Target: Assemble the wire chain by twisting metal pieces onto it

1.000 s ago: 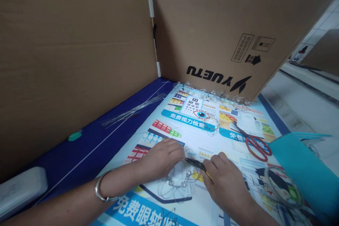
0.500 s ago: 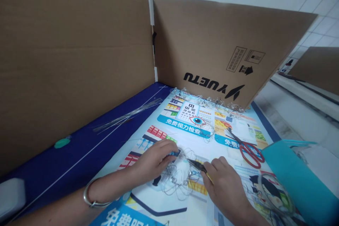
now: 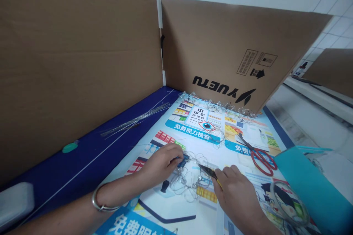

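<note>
Pliers point(image 3: 207, 170) pinched in the right hand point(image 3: 237, 194) nip the wire tangle point(image 3: 189, 180) mid-poster point(image 3: 193, 213); left hand point(image 3: 162, 161) pins its edge, having slid slightly up since a second ago.

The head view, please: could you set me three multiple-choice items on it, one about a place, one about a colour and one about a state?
1. Where do the scissors lie?
A. On the printed poster, right of the hands
B. On the blue cloth
C. Inside the teal bag

2. What colour are the scissor handles?
A. Green
B. Red
C. Yellow

3. What is the right hand doing?
A. Lying flat and empty
B. Lifting the scissors
C. Gripping the pliers, tip at the wire loops

Answers:
1 A, they rest on the poster near its right edge.
2 B, both handle loops are red.
3 C, the dark tip sticks out from its fingers towards the wire that the left hand steadies.
</note>
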Demonstrator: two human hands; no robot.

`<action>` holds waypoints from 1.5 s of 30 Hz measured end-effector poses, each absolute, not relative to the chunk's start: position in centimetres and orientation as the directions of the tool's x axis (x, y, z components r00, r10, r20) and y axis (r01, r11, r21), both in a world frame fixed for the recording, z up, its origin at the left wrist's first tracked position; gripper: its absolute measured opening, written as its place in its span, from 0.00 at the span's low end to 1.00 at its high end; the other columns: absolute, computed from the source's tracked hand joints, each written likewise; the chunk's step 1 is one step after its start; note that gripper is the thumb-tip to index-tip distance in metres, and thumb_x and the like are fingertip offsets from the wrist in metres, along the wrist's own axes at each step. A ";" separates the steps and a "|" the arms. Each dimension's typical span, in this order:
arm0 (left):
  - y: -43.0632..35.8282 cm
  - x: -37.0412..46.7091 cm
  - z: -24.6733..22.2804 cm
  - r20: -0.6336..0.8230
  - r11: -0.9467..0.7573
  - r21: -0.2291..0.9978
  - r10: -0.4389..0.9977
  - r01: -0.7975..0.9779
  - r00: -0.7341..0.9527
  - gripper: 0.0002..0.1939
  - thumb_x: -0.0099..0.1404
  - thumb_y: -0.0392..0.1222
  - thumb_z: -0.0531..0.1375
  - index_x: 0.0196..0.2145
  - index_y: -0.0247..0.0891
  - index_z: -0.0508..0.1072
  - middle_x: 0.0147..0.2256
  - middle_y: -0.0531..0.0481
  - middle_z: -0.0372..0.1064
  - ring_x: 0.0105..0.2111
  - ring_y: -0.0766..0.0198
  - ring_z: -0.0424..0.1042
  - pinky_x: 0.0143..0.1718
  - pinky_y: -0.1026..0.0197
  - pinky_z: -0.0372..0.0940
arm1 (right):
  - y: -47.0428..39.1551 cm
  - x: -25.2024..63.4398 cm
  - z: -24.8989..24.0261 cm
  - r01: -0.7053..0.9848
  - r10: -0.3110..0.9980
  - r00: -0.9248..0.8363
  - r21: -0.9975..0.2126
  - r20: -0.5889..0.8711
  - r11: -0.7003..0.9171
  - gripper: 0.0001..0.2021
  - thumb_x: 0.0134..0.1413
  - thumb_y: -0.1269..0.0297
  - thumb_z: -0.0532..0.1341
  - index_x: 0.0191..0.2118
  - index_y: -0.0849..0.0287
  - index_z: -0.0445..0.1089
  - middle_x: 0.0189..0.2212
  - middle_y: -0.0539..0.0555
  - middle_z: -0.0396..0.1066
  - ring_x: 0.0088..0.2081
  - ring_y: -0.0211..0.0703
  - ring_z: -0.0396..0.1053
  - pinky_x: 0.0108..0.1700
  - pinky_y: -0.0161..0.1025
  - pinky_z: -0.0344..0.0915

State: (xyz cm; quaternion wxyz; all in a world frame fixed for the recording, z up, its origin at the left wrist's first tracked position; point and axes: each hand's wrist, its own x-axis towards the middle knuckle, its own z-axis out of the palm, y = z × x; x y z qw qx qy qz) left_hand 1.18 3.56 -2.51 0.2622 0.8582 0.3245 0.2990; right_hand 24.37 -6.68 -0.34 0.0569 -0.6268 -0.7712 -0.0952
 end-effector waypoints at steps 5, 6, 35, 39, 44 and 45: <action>3.8 0.9 -2.6 0.343 -0.595 0.666 0.780 0.451 0.523 0.09 0.61 0.29 0.52 0.34 0.38 0.68 0.35 0.50 0.67 0.39 0.62 0.65 0.42 0.59 0.61 | -6.6 24.9 0.3 0.975 0.958 -0.219 0.066 0.185 0.210 0.08 0.56 0.64 0.54 0.37 0.57 0.69 0.29 0.55 0.65 0.36 0.47 0.59 0.39 0.42 0.54; 3.8 0.9 -2.7 0.348 -0.589 0.672 0.787 0.449 0.510 0.10 0.61 0.28 0.52 0.35 0.39 0.68 0.36 0.50 0.67 0.39 0.62 0.65 0.42 0.59 0.61 | -6.5 25.2 0.4 0.975 0.957 -0.221 0.060 0.187 0.214 0.09 0.56 0.63 0.53 0.38 0.57 0.68 0.30 0.55 0.65 0.37 0.47 0.59 0.40 0.42 0.54; 4.3 3.0 -2.8 0.360 -0.637 0.562 0.763 0.528 0.537 0.07 0.54 0.27 0.56 0.23 0.37 0.69 0.37 0.49 0.68 0.40 0.59 0.65 0.43 0.55 0.59 | -4.9 22.3 0.4 0.869 0.870 -0.403 -0.180 0.285 0.461 0.10 0.57 0.72 0.53 0.39 0.56 0.69 0.32 0.53 0.65 0.38 0.42 0.59 0.42 0.40 0.55; 4.2 2.9 -2.8 0.361 -0.643 0.576 0.754 0.505 0.548 0.08 0.54 0.26 0.55 0.25 0.36 0.68 0.38 0.48 0.66 0.41 0.58 0.64 0.45 0.55 0.59 | -4.1 21.3 0.2 0.870 0.876 -0.437 -0.150 0.206 0.469 0.06 0.56 0.68 0.56 0.32 0.57 0.69 0.29 0.52 0.65 0.37 0.41 0.59 0.41 0.39 0.55; 3.5 2.6 -1.9 0.377 -0.647 0.630 0.738 0.430 0.560 0.08 0.57 0.27 0.53 0.29 0.37 0.67 0.40 0.46 0.63 0.46 0.58 0.61 0.48 0.55 0.57 | -3.8 20.9 0.1 0.887 0.899 -0.423 -0.153 0.112 0.436 0.07 0.57 0.67 0.56 0.29 0.57 0.69 0.28 0.51 0.65 0.36 0.41 0.59 0.41 0.38 0.54; 3.4 2.5 -1.7 0.376 -0.650 0.634 0.732 0.418 0.568 0.07 0.57 0.28 0.53 0.29 0.37 0.67 0.40 0.47 0.63 0.46 0.59 0.61 0.48 0.55 0.57 | -3.8 20.9 0.1 0.888 0.902 -0.419 -0.158 0.104 0.431 0.07 0.56 0.69 0.55 0.30 0.57 0.69 0.28 0.51 0.65 0.36 0.40 0.59 0.41 0.37 0.54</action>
